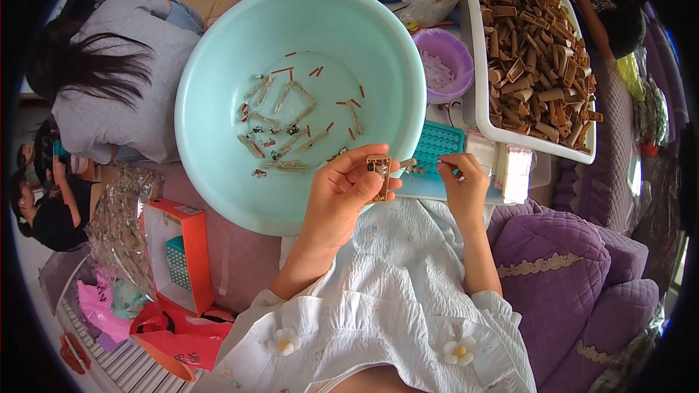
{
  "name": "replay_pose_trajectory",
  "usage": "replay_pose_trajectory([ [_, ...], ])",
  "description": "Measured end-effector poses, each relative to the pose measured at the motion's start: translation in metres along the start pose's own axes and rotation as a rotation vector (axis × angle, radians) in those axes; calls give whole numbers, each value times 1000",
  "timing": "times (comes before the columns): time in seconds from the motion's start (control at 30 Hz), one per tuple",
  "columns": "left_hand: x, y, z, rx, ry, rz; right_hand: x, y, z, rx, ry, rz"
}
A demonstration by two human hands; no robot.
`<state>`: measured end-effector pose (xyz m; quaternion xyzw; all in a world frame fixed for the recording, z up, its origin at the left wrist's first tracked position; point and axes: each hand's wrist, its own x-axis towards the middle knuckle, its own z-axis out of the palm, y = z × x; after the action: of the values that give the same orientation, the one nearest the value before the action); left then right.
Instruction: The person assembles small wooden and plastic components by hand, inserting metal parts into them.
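My left hand [341, 196] holds a small tan plastic piece [379, 175] upright between thumb and fingers, just over the near rim of a large pale green basin [218, 87]. My right hand [464, 188] pinches a thin metal part [415, 167] and touches it to the side of that tan piece. Inside the basin lie several short tan pieces and tiny red pins [291, 120]. A teal perforated tray [435, 147] sits under my right hand.
A white tray [484, 116] heaped with tan plastic pieces stands at the right. A small purple bowl [445, 58] holds white bits. Purple cushions [564, 262] lie at lower right. An orange box [193, 262] and a clear bag [120, 222] are at left. Another person [116, 73] sits at upper left.
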<state>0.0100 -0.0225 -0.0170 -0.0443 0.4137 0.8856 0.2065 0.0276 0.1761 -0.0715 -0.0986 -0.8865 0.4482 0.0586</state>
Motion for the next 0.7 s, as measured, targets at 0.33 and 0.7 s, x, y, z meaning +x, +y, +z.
replay_pose_trajectory([
  [0.33, -2, -1, 9, -20, -3, -72, 4, -93, -13, 191, 87, -447],
  [0.7, -1, 7, 13, 197, 27, 11, 13, -99, -9, 69, 0, -620],
])
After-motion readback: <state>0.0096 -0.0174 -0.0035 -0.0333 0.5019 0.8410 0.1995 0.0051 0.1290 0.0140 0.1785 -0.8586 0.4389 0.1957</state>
